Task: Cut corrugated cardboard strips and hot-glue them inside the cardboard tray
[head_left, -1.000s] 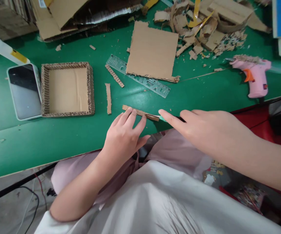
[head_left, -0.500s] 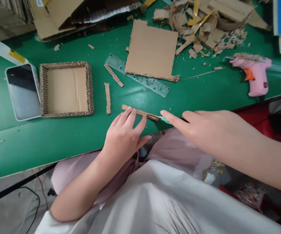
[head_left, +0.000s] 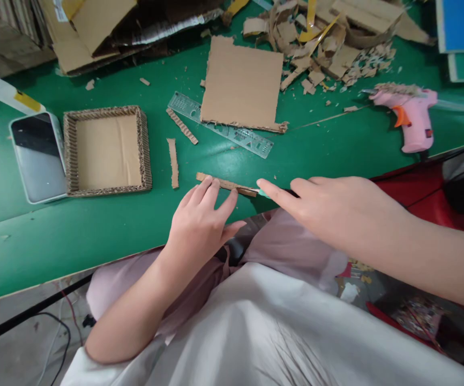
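My left hand (head_left: 202,217) lies with its fingers spread, fingertips pressing a narrow cardboard strip (head_left: 226,184) onto the green table near its front edge. At the strip's right end, my right hand (head_left: 296,198) is closed around a utility knife (head_left: 263,193) with a green handle. My right index finger stretches along the top of the knife. The thin blade lies along the strip; most of the handle is hidden under the hand. Two loose strips, one plain (head_left: 173,163) and one ribbed (head_left: 182,126), lie beyond my left hand.
A square cardboard tray (head_left: 107,190) stands left beside a phone (head_left: 39,161). A cardboard square (head_left: 242,83) partly covers a clear ruler (head_left: 252,140). Cardboard scraps (head_left: 336,48) are heaped at the back. A pink glue gun (head_left: 414,118) lies at the right.
The view has shifted slightly, so most things on the table appear a little further left. Both hands, the knife and the strip keep nearly the same arrangement.
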### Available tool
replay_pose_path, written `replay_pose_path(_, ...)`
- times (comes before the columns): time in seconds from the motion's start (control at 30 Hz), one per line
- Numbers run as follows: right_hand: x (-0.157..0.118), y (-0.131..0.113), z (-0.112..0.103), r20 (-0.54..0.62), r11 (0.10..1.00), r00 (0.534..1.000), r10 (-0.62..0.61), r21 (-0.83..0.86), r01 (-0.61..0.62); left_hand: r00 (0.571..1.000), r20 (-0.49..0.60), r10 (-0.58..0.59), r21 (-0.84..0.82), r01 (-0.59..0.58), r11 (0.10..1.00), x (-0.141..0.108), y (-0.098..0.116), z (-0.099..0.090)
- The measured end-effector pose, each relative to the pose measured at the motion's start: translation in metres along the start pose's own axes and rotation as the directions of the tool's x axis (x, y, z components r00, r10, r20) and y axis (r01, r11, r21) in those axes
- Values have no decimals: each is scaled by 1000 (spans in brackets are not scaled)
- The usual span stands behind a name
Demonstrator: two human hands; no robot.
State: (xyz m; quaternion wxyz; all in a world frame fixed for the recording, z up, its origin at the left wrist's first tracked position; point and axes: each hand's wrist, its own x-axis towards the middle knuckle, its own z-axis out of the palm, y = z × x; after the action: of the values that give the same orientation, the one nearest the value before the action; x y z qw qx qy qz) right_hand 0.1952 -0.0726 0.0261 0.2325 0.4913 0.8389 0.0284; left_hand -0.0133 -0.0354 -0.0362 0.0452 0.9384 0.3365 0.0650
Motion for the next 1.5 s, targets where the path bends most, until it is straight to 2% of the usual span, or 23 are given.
replay_pose_path(0.17, -5, 3, 2, -30, 1000, 1000, 11, -17, -11, 1000, 25, -9, -15, 9, 1000, 0, 0, -1)
replay_pose_path(0.37, -5, 5, -2, 46, 1000, 999, 10, 8, -10, 999, 40, -21, -8, 21, 1000, -1, 3, -2)
replay_pose_path(0.6, -4, 2, 2, -7, 1000, 1000, 6, -11, -6, 999, 49, -21, -11, 21, 1000, 0, 5, -1)
replay_pose_path(0.77, -4, 3, 2, 14, 1000, 1000, -18, -23, 19, 999, 39, -31, -6, 31, 1000, 0, 7, 0)
replay_pose_path(0.97, -14, 6, 13, -47, 1000, 999, 26, -16, -27, 999, 40, -21, 10, 20, 1000, 0, 7, 0)
replay_pose_path(1.5, -15, 7, 14, -43, 1000, 999, 22, 12, -22, 999, 32, -16, 33, 15, 999, 2, 9, -1)
